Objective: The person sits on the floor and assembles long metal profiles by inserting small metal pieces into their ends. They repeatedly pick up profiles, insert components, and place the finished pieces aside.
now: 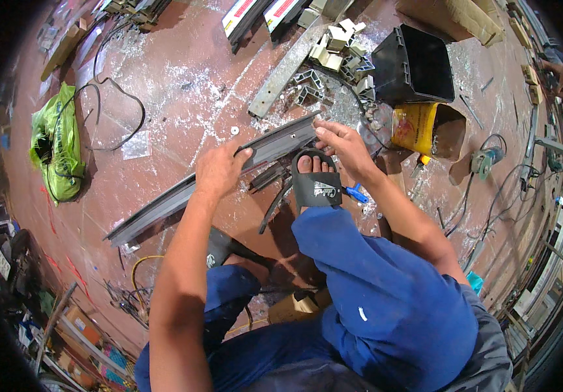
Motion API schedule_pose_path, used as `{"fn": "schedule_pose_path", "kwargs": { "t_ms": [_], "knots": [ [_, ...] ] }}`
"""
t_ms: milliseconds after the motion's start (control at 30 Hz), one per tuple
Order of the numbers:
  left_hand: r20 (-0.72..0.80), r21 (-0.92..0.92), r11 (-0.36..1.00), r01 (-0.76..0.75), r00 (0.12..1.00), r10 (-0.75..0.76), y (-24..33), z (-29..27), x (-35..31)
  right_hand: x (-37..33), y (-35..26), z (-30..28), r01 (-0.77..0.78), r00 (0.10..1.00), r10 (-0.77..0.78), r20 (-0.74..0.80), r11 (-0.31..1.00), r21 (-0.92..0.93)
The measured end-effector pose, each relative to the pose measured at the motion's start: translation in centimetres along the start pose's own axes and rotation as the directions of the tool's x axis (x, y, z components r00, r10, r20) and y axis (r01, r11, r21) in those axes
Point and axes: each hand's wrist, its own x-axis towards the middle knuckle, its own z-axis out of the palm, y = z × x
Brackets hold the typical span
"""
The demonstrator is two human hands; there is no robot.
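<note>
A long grey aluminium profile [164, 204] slants from the lower left up to the middle of the head view. Its upper end lies just beyond my right foot's black sandal [318, 189]. My left hand [219, 168] is closed over the profile near its middle, thumb along the upper face. At the upper end my right hand [341, 147] has thumb and forefinger pinched on the tip, with the other fingers curled below. Whether a small part sits between those fingertips is hidden. Next to the sandal lies a blue-handled tool [357, 193]. Short dark strips [269, 176] lie under the profile.
Cut profile pieces [337, 49] are heaped beyond my hands, beside a flat metal bar [284, 75]. A black bin [418, 65] and a yellow container [425, 130] stand to the right, near a corded power tool [486, 160]. A green bag [59, 144] lies left. White shavings litter the floor.
</note>
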Motion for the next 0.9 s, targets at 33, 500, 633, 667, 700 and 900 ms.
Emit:
{"fn": "schedule_pose_path", "kwargs": {
  "t_ms": [33, 500, 633, 667, 700, 900],
  "knots": [
    [0.05, -0.002, 1.0, 0.013, 0.999, -0.013, 0.3, -0.4, 0.1, -0.2, 0.2, -0.1, 0.005, 1.0, -0.005, -0.003, 1.0, 0.026],
    [-0.024, -0.044, 0.999, -0.018, 1.0, 0.017, -1.2, -1.1, 0.1, -10.6, -7.7, -13.6, 0.023, 0.674, -0.566, -0.475, 0.659, -0.752],
    [-0.081, 0.037, 0.998, -0.055, 0.995, 0.058, -0.4, -0.3, 0.8, -7.5, -6.1, -21.0, -0.123, 0.946, -0.257, -0.197, 0.277, -0.953],
    [-0.086, 0.061, 0.997, -0.048, 0.995, 0.053, 0.1, -0.1, 0.9, -6.4, -5.0, -22.4, -0.083, 0.985, -0.135, -0.108, 0.175, -0.981],
    [-0.135, 0.095, 0.995, -0.041, 0.989, 0.054, -0.1, 0.2, 0.5, -5.3, -4.6, -22.5, 0.125, 0.972, -0.215, 0.099, 0.111, -0.986],
    [-0.275, 0.217, 0.975, 0.049, 0.961, 0.013, 0.0, 1.3, 0.2, -3.4, -3.5, -24.1, 0.205, 0.949, -0.277, 0.152, 0.171, -0.964]
  ]
}}
